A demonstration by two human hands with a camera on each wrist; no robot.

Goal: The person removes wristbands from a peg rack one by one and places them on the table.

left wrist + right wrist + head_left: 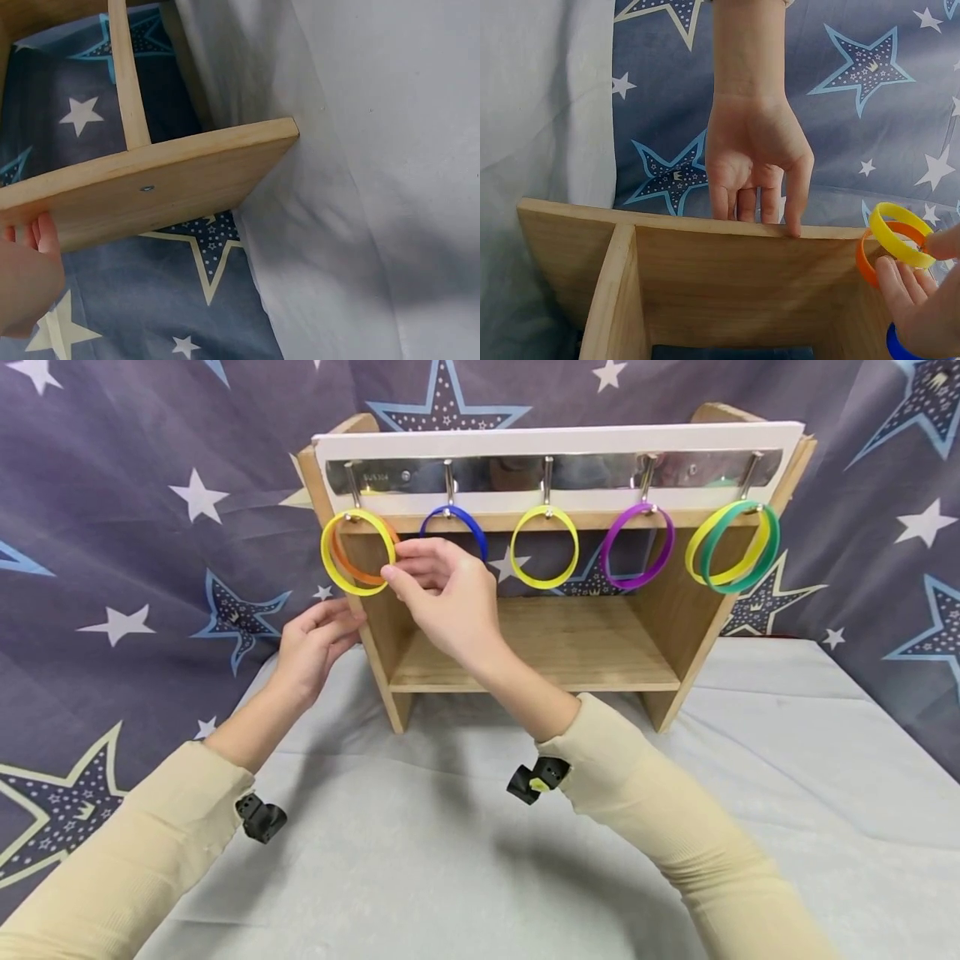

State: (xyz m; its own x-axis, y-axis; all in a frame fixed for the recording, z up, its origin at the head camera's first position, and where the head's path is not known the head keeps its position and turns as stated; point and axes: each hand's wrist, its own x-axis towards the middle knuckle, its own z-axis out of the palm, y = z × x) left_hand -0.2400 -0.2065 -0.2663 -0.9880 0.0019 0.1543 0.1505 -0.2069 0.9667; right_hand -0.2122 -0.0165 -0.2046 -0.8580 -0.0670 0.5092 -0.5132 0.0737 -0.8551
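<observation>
My right hand (457, 597) pinches the right edge of a yellow ring (327, 556), thumb in front and fingers behind. This ring is at the leftmost hook (352, 485), where an orange ring (865, 262) hangs just behind it. Lower down, my left hand (315, 647) touches the left side panel of a wooden shelf rack (195, 169). Its fingertips are against the panel's outer face, and the thumb lies at the front edge in the right wrist view. Close beyond the right hand hangs a blue ring (471, 522), partly hidden by that hand.
Further along the metal hook strip (600, 474) hang another yellow ring (517, 560), a purple ring (609, 556), and a yellow ring (693, 552) with a green ring (772, 556). The rack stands on a grey cloth (420, 860) before a star-patterned curtain (150, 435).
</observation>
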